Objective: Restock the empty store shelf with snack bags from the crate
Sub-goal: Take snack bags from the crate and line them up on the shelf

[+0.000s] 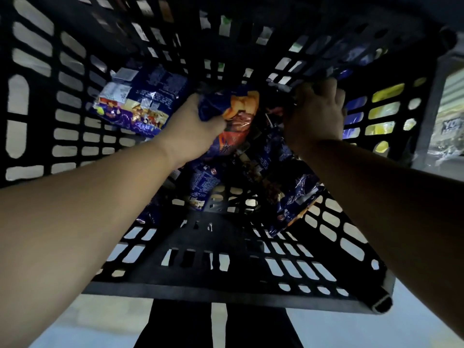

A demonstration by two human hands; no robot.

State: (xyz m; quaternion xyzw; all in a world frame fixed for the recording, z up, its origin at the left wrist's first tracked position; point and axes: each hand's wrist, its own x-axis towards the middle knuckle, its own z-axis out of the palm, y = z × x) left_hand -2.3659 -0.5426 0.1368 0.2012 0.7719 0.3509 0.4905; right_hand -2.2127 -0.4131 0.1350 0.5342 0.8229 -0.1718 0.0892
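Both forearms stretched forward and down into black slotted crate (233, 275), wrists deep inside. Left hand (192, 129) turned palm inward, fingers curled round top of blue-and-orange snack bag (238, 116), thumb pressed on its front. Right hand (317, 114) knuckles-up, fingers clenched on crumpled dark bag edge (281, 114) just left of them. More bags below both hands; another blue bag (140, 101) lying left of left fingers.
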